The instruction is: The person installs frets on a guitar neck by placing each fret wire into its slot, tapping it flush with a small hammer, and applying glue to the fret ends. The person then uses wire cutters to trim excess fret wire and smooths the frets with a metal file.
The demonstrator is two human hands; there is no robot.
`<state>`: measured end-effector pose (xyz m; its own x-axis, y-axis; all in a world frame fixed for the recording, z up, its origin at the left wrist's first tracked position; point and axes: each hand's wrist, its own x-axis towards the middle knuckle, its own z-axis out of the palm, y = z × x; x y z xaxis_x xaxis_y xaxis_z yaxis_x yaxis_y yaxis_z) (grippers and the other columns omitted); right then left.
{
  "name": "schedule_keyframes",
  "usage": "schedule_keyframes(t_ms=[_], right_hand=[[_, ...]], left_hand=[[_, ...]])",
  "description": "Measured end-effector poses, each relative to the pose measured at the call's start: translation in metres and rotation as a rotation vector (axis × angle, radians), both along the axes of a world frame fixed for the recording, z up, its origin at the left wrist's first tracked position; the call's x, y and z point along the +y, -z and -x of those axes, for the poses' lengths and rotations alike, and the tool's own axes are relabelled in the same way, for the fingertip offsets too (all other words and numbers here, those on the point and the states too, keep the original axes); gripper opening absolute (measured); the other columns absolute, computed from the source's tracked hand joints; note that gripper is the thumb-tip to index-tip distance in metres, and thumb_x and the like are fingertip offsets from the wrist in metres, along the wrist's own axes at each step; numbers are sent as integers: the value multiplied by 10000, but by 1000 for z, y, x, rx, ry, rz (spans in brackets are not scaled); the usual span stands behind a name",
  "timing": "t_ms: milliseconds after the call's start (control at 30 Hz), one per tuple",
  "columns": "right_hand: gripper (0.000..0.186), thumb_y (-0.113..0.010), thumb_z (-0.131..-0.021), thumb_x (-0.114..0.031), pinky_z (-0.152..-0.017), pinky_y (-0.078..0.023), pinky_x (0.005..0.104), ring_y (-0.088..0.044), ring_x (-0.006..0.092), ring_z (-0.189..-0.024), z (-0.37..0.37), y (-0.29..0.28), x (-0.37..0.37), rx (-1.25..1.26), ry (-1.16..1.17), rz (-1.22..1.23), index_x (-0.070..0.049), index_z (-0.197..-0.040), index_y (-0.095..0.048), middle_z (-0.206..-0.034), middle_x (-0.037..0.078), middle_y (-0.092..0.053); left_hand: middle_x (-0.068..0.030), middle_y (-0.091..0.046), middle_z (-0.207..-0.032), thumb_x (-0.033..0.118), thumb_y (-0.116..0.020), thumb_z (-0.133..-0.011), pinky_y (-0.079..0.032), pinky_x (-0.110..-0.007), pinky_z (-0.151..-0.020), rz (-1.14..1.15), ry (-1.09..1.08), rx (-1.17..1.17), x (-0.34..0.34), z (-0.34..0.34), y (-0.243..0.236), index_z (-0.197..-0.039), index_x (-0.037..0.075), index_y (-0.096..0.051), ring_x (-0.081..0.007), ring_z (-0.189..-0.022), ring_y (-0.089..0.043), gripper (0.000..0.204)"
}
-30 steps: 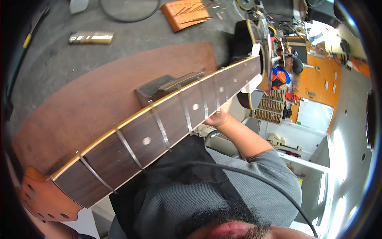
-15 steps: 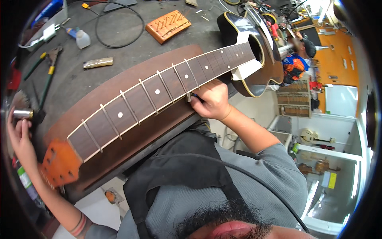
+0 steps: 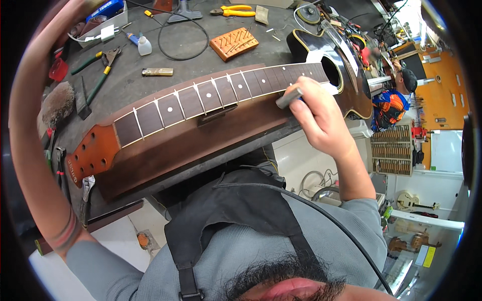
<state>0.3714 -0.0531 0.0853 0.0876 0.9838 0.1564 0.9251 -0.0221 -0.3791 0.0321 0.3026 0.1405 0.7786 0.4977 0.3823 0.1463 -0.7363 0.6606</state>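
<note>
My right hand (image 3: 321,118) is closed round a short grey metal cylinder (image 3: 289,98), held just off the near edge of the guitar's dark fingerboard (image 3: 188,103). White dots and several shiny fret wires mark the board. Its neck ends at an orange-brown headstock (image 3: 98,148) on the left, and the black guitar body (image 3: 314,42) lies at the far right. My left hand (image 3: 80,12) is raised to the upper left edge, its fingers cut off, so what it holds is hidden. Under the neck, a dark block (image 3: 218,115) shows on a brown board (image 3: 175,155).
Behind the neck sit an orange wooden block with thin rods (image 3: 234,43), a small tan bar (image 3: 157,71) and a clear bottle (image 3: 144,46). Green-handled pliers (image 3: 108,60), a brush (image 3: 57,103) and an adjustable wrench (image 3: 87,188) lie left. Another person (image 3: 401,95) works at far right.
My right hand has moved right and up from beside the neck, cylinder in view now. My left hand, which held a silver and brass-coloured cylindrical thing, has risen toward the upper left edge.
</note>
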Motion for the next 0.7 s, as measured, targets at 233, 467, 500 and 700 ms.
schedule_keyframes(t_ms=[233,467,500,700], right_hand=[[227,-666,-1054,-178,-929,-510,488,-611,431,-1065,4,1,23,-116,-21,80,18,-1138,-588,-1123,205,-575],[308,-549,-1137,-220,-1032,-485,546,-599,504,-1215,13,8,29,-223,-1,176,10,-1332,-615,-1289,291,-646],[328,-558,-1135,-225,-1062,-480,547,-586,510,-1249,13,8,28,-221,9,213,10,-1359,-609,-1317,300,-633],[413,-634,-1092,-222,-1133,-447,557,-527,526,-1326,16,15,29,-248,-8,207,13,-1426,-572,-1384,325,-559]], left_hand=[[-214,-750,-912,90,-700,-1005,-573,-423,-737,-297,552,-87,-117,-146,-32,-1431,-22,-506,-343,-849,-757,481],[-277,-748,-865,61,-737,-894,-588,-490,-736,-466,817,-87,-105,-167,-4,-1337,-35,-544,-433,-806,-757,492],[-280,-748,-865,59,-743,-877,-589,-498,-739,-490,834,-104,-105,-165,-3,-1319,-32,-552,-435,-806,-758,489],[-273,-751,-872,67,-737,-885,-597,-492,-746,-513,947,-79,-87,-178,16,-1231,-33,-564,-433,-812,-764,400]])
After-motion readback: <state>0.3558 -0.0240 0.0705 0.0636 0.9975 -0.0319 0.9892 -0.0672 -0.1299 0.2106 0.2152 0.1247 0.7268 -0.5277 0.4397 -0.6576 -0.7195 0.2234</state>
